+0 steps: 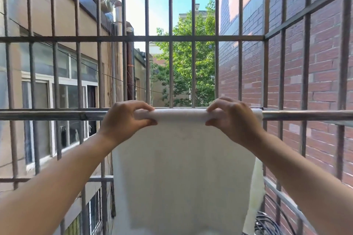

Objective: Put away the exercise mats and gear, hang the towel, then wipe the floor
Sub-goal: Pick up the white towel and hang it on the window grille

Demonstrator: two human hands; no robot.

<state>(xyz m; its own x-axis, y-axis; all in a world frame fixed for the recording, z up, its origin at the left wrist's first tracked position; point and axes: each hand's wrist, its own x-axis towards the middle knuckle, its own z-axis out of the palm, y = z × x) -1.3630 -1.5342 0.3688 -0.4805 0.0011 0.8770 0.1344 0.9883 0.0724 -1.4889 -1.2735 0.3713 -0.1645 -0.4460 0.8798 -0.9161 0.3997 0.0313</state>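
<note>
Towel-hanging step in hand: towel [181, 168] is pinched over the rail [47, 115] by left hand [122, 120] and right hand [233, 118]. Release is judged next, once straightened between them.

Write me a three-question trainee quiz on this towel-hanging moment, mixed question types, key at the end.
1. True or false: the towel is draped over the horizontal rail.
2. The left hand and right hand are at the towel's fold on the rail. How many pinch it? A) none B) one C) both
3. Fill in: the wall on the right is built of ____.
Key: 1 true; 2 C; 3 brick.
</note>
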